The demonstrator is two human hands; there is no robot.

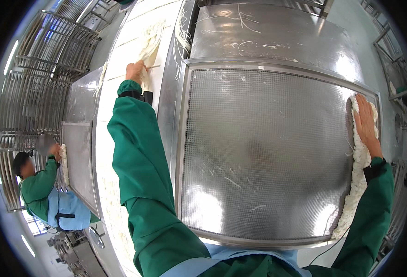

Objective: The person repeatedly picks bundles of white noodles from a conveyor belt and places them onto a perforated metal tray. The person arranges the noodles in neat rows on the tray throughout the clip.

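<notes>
My left hand [135,72] reaches over the white conveyor belt [117,93] and is closed around a bundle of pale noodles [152,39]. Part of the bundle trails beyond the fingers along the belt, and some strands hang below the hand. On the right, my right hand [365,119] lies flat, fingers extended, on a long row of noodles [357,180]. That row runs along the right side of a framed wire-mesh tray [265,149]. A few loose strands lie on the mesh.
Beyond the tray is a steel table surface [276,38] with scattered noodle strands. Strands also hang over the conveyor's side rail [184,31]. Across the belt, a co-worker [44,187] handles noodles at another mesh tray [79,159]. Metal racks [30,104] stand behind.
</notes>
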